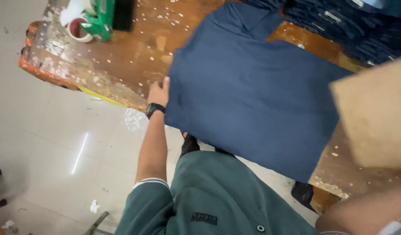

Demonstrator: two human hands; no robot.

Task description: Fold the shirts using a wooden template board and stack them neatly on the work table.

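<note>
At the counter's [122, 65] far left corner sit a roll of tape [80, 29] and a green tape dispenser [100, 19], well apart from the work. The left hand [159, 92] lies near the counter's near edge, fingers tucked under or against the left edge of the navy blue garment [252, 91]; how far open it is cannot be told. The garment's lower part overhangs that near edge, so a careless tug could slide it to the floor [48, 143]. At the right, the brown cardboard sheet [376, 115] is blurred above the garment; the right hand itself is out of view.
</note>
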